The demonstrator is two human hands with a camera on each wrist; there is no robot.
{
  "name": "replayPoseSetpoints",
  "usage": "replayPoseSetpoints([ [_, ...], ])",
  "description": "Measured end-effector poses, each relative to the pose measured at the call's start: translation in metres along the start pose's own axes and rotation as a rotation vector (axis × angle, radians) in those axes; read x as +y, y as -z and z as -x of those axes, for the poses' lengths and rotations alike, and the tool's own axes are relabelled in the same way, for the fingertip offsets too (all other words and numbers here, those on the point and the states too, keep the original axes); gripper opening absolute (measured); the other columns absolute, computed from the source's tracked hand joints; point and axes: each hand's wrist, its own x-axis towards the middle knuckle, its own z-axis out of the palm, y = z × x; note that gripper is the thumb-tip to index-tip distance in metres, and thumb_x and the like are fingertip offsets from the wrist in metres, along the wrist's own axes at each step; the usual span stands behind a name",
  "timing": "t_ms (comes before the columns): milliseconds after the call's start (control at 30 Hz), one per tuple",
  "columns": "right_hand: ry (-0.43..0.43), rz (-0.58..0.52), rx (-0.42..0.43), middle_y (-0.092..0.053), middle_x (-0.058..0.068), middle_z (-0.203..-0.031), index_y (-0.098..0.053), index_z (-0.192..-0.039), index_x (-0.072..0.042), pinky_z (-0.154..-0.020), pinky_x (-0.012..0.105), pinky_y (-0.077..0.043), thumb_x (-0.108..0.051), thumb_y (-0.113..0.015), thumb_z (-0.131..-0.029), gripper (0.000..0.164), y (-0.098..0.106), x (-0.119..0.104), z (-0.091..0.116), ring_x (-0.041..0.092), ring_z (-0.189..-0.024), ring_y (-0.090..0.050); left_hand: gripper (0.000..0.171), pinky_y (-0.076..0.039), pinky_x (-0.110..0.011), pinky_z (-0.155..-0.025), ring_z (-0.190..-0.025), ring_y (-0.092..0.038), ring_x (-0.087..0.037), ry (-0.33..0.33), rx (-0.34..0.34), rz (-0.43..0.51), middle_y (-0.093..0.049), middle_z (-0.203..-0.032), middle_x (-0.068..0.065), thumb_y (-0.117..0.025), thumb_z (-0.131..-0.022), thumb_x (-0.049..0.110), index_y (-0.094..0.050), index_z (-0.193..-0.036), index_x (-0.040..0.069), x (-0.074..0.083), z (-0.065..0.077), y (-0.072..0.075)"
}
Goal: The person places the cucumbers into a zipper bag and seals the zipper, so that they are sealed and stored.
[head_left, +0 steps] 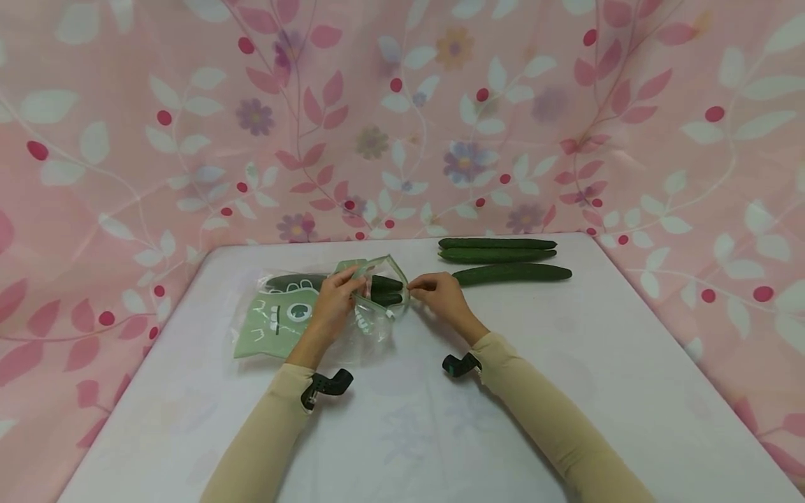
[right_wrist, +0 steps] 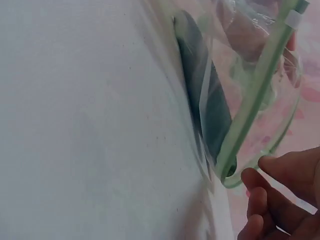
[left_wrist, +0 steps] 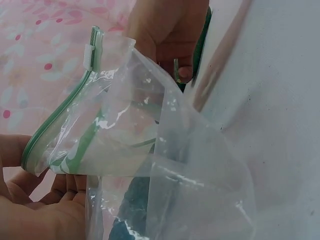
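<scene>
A clear zip bag with a green one-eyed monster print lies on the table with cucumbers inside it. Its mouth gapes towards the right, framed by a green zip strip with a white slider. My left hand pinches the far side of the mouth between thumb and fingers. At the right end of the opening, my right hand pinches the rim between thumb and index finger. Through the plastic, one dark cucumber shows close to the rim in the right wrist view.
Behind and right of the bag, a single cucumber lies on the white table. Two more cucumbers lie side by side near the back edge. A pink floral curtain hangs behind the table.
</scene>
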Motion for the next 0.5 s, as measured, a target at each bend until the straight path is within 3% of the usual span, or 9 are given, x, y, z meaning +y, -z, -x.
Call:
replayPoseSetpoints([
  [233, 0.049, 0.065, -0.002, -0.077, 0.001, -0.099, -0.081, -0.109, -0.004, -0.076, 0.041, -0.052, -0.014, -0.075, -0.098, 0.016, 0.022, 0.010, 0.005, 0.020, -0.088, -0.069, 0.033, -0.039, -0.021, -0.059, -0.075, -0.061, -0.015, 0.003, 0.002, 0.007, -0.066, -0.091, -0.008, -0.056, -0.108, 0.007, -0.062, -0.137, -0.008, 0.000, 0.000, 0.001],
  [500, 0.034, 0.095, 0.076, -0.077, 0.008, -0.104, -0.080, -0.111, -0.003, -0.083, 0.045, -0.053, -0.010, -0.074, -0.098, 0.016, 0.060, 0.020, 0.008, 0.026, -0.095, -0.070, 0.033, -0.042, -0.022, -0.061, -0.075, -0.060, -0.016, -0.004, -0.003, 0.005, -0.065, -0.090, -0.008, -0.055, -0.108, 0.006, -0.061, -0.136, -0.010, 0.002, 0.000, 0.001],
])
